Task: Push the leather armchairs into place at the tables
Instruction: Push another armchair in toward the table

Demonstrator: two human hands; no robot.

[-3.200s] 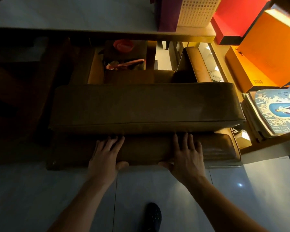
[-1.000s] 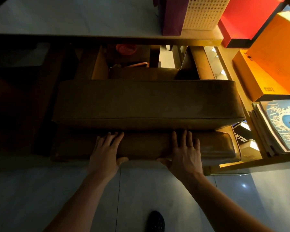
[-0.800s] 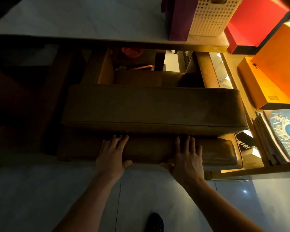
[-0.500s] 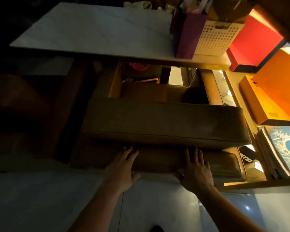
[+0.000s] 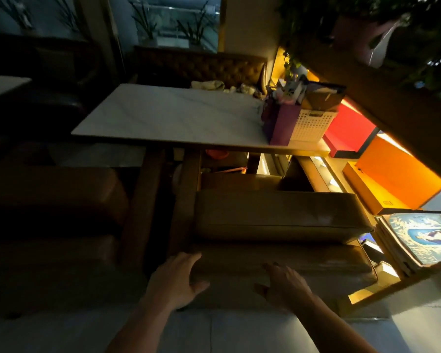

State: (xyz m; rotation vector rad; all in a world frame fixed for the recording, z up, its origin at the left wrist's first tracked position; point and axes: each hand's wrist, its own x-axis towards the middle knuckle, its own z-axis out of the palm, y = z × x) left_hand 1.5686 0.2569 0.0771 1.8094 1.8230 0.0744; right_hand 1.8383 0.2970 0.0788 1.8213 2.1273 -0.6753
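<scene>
Materials and finishes, dim light

Armchair (image 5: 278,215): tan leather, smooth, low sheen, stitched seam. Counter (image 5: 173,115): pale marble-look top, smooth, on wood legs. Floor (image 5: 239,332): glossy tile. Basket (image 5: 309,126): white perforated plastic. Rear bench (image 5: 201,66): tufted leather.

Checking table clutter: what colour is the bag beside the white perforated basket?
Purple. The bag stands left of the basket on the table; head view.
</scene>
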